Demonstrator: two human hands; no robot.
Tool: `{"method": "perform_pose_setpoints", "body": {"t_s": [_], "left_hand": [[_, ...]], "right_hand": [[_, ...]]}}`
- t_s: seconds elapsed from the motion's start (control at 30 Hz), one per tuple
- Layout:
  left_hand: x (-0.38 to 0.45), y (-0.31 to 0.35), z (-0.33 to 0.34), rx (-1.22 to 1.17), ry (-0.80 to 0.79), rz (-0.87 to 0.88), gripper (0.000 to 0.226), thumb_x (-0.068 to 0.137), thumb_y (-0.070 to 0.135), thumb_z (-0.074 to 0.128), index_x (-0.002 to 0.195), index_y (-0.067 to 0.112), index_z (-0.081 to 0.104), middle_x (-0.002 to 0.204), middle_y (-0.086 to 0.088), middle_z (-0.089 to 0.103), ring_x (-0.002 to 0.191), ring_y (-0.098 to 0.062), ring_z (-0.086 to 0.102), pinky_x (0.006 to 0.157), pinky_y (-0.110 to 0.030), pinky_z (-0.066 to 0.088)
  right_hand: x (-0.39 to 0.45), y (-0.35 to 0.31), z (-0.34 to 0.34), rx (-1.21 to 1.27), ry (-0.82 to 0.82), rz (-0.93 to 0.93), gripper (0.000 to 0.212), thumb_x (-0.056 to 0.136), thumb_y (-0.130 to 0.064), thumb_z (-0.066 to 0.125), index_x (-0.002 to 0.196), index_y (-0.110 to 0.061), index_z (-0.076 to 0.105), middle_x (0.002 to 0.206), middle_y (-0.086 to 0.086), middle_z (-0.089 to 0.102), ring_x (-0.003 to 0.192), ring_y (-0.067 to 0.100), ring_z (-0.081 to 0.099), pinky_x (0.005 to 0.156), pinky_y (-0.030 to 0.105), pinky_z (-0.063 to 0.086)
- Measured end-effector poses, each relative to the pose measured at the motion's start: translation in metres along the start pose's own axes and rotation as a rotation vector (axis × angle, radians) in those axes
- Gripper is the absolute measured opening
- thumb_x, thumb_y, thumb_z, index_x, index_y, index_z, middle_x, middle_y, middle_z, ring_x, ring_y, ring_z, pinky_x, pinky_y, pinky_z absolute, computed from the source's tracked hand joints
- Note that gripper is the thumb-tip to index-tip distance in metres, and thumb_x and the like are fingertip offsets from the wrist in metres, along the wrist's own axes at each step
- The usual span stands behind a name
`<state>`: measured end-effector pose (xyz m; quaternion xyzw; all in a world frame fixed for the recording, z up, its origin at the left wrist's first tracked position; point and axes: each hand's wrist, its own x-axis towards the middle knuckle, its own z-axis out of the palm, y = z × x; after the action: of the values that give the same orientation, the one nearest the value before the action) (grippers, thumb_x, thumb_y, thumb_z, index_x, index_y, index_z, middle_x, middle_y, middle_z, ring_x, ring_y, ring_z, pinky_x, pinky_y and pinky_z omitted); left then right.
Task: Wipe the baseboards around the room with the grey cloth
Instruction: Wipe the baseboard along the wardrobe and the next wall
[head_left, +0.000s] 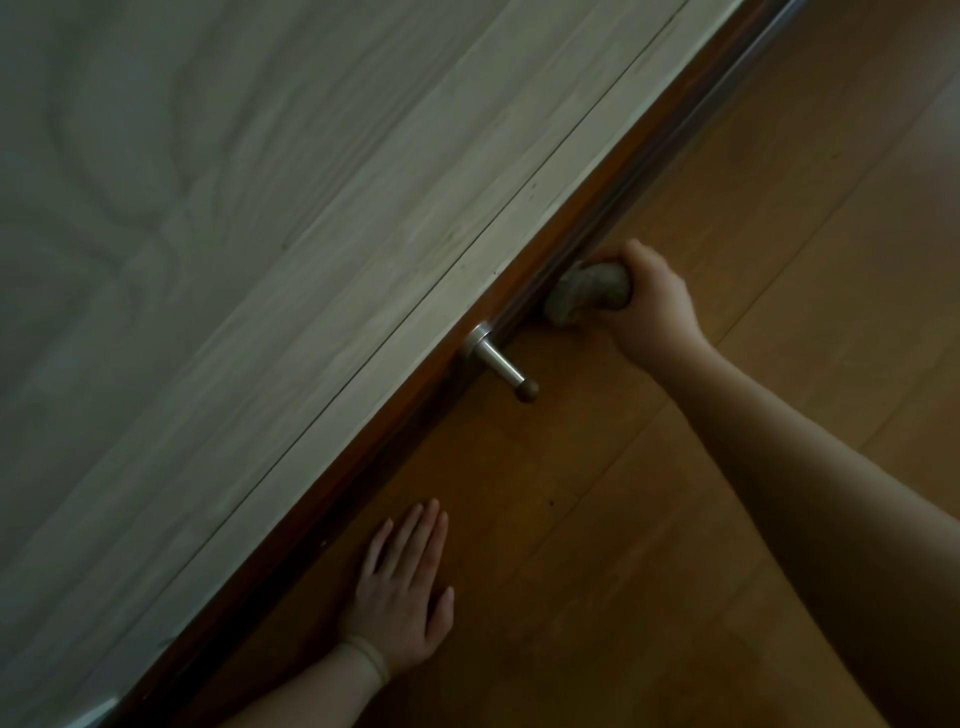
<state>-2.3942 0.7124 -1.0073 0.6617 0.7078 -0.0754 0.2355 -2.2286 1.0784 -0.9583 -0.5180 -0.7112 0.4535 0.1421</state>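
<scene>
A dark brown baseboard (613, 171) runs diagonally from the bottom left to the top right, between the pale wood-grain wall and the wooden floor. My right hand (652, 304) is closed around the bunched grey cloth (589, 291) and presses it against the baseboard, just right of a doorstop. My left hand (408, 584) lies flat on the floor with its fingers spread, close to the baseboard, holding nothing. A thin band sits on that wrist.
A metal doorstop (501, 364) with a dark rubber tip sticks out from the baseboard over the floor, between my two hands. The pale panelled wall (260, 234) fills the upper left. Wooden floorboards (779, 234) stretch to the right.
</scene>
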Motion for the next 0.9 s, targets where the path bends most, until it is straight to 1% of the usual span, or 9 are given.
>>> {"method": "perform_pose_setpoints", "body": {"t_s": [0.07, 0.13, 0.2, 0.27, 0.37, 0.5, 0.6, 0.73, 0.9], "left_hand": [[0.001, 0.001, -0.002, 0.0, 0.002, -0.002, 0.074, 0.098, 0.052, 0.018, 0.158, 0.01, 0.013, 0.164, -0.009, 0.016, 0.153, -0.02, 0.004, 0.121, -0.044, 0.007], [0.001, 0.002, -0.003, -0.001, 0.01, -0.001, 0.072, 0.097, 0.05, 0.028, 0.155, 0.01, 0.02, 0.162, -0.009, 0.02, 0.153, -0.02, 0.004, 0.12, -0.044, 0.008], [0.003, 0.002, -0.003, -0.009, 0.009, 0.004, 0.078, 0.09, 0.049, 0.041, 0.155, 0.01, 0.021, 0.162, -0.009, 0.021, 0.153, -0.02, 0.004, 0.12, -0.044, 0.008], [0.004, 0.002, -0.003, -0.007, 0.002, 0.01, 0.083, 0.087, 0.049, 0.044, 0.156, 0.01, 0.019, 0.163, -0.009, 0.018, 0.153, -0.022, 0.01, 0.121, -0.044, 0.007], [0.003, -0.001, -0.002, -0.001, -0.004, 0.01, 0.08, 0.091, 0.049, 0.041, 0.157, 0.01, 0.018, 0.164, -0.01, 0.018, 0.149, -0.025, 0.021, 0.121, -0.044, 0.007], [0.0, -0.001, -0.001, 0.003, -0.014, 0.0, 0.074, 0.098, 0.052, 0.019, 0.158, 0.01, 0.013, 0.164, -0.012, 0.018, 0.149, -0.026, 0.02, 0.121, -0.046, 0.009], [-0.001, -0.002, 0.0, -0.013, 0.009, 0.01, 0.074, 0.099, 0.052, 0.018, 0.159, 0.012, 0.008, 0.165, -0.011, 0.016, 0.151, -0.025, 0.016, 0.121, -0.046, 0.01], [0.001, -0.001, 0.0, 0.008, 0.032, 0.009, 0.073, 0.099, 0.052, 0.017, 0.159, 0.012, 0.007, 0.164, -0.011, 0.02, 0.154, -0.021, 0.006, 0.122, -0.044, 0.008], [-0.001, -0.004, 0.005, 0.069, 0.052, 0.008, 0.074, 0.099, 0.052, 0.017, 0.159, 0.012, 0.007, 0.164, -0.01, 0.017, 0.154, -0.02, 0.005, 0.123, -0.043, 0.005]], "right_hand": [[0.016, 0.001, -0.014, -0.048, 0.035, 0.008, 0.042, 0.081, -0.015, 0.077, 0.113, -0.029, 0.053, 0.118, -0.007, 0.05, 0.106, 0.012, 0.052, 0.075, 0.014, 0.038], [0.027, 0.002, -0.023, -0.085, 0.052, 0.021, 0.043, 0.082, -0.014, 0.075, 0.116, -0.029, 0.053, 0.118, -0.008, 0.047, 0.107, 0.012, 0.049, 0.081, 0.02, 0.04], [0.036, 0.002, -0.031, -0.111, 0.096, 0.049, 0.043, 0.084, -0.013, 0.072, 0.121, -0.026, 0.053, 0.12, -0.005, 0.047, 0.107, 0.012, 0.047, 0.083, 0.022, 0.04], [0.043, 0.002, -0.041, -0.066, 0.19, 0.118, 0.044, 0.085, -0.013, 0.071, 0.123, -0.024, 0.052, 0.123, -0.002, 0.048, 0.107, 0.012, 0.048, 0.08, 0.019, 0.042], [0.042, 0.004, -0.045, 0.084, 0.326, 0.19, 0.046, 0.084, -0.021, 0.075, 0.123, -0.024, 0.051, 0.123, -0.004, 0.052, 0.109, 0.012, 0.053, 0.089, 0.027, 0.049], [0.009, 0.02, -0.041, 0.187, 0.407, 0.144, 0.049, 0.086, -0.036, 0.074, 0.125, -0.031, 0.047, 0.111, -0.021, 0.054, 0.102, -0.004, 0.057, 0.076, 0.009, 0.049], [-0.022, 0.041, -0.048, 0.102, 0.419, 0.082, 0.047, 0.084, -0.042, 0.075, 0.12, -0.045, 0.044, 0.106, -0.033, 0.053, 0.099, -0.018, 0.052, 0.075, 0.007, 0.045], [-0.055, 0.078, -0.065, 0.021, 0.375, 0.054, 0.051, 0.083, -0.045, 0.075, 0.12, -0.056, 0.041, 0.111, -0.045, 0.048, 0.104, -0.019, 0.051, 0.081, 0.015, 0.045], [-0.066, 0.116, -0.064, -0.066, 0.289, -0.015, 0.059, 0.081, -0.048, 0.071, 0.131, -0.032, 0.044, 0.124, -0.025, 0.047, 0.108, -0.008, 0.048, 0.089, 0.028, 0.047]]}}
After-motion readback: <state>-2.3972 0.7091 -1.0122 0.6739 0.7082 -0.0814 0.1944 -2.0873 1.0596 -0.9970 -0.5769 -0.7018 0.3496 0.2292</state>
